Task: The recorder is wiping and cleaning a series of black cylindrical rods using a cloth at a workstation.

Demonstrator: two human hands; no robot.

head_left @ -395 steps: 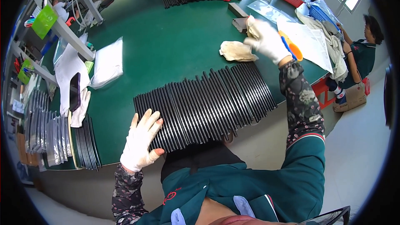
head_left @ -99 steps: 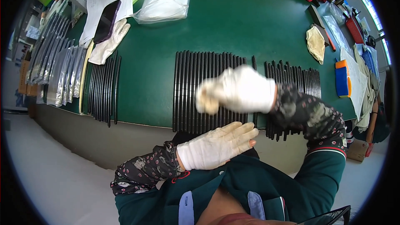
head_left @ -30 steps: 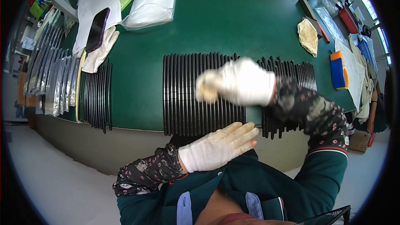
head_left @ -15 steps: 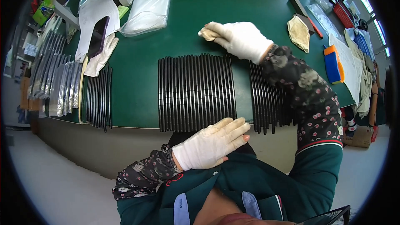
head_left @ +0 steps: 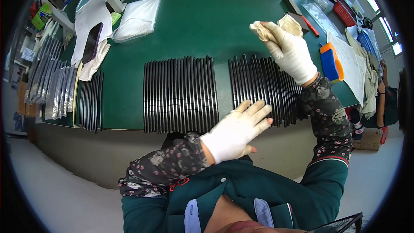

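My left hand (head_left: pixel 238 130), in a white glove with the thumb tip and another fingertip bare, lies flat with fingers stretched out. Its fingertips reach over the near ends of the right group of slim black rods (head_left: pixel 254 75); whether they press on them I cannot tell. My right hand (head_left: pixel 293 54), also gloved, is closed on a folded cream cloth (head_left: pixel 261 31) beyond the far ends of that group. To the left, a wider, evenly lined-up row of black rods (head_left: pixel 180 95) lies side by side along the table's near edge.
A second cream cloth (head_left: pixel 290 25) lies behind my right hand. At right is a blue and orange block (head_left: pixel 331 62). Further left are thinner black rods (head_left: pixel 91 99), a phone (head_left: pixel 92 43) on paper, a spare glove (head_left: pixel 95 62), a clear plastic bag (head_left: pixel 137 19) and bagged rods (head_left: pixel 60 92).
My right hand has moved right with the cloth, uncovering the right group of rods. My left hand has shifted right and slightly up, onto or over that group. The whole view has shifted a little.
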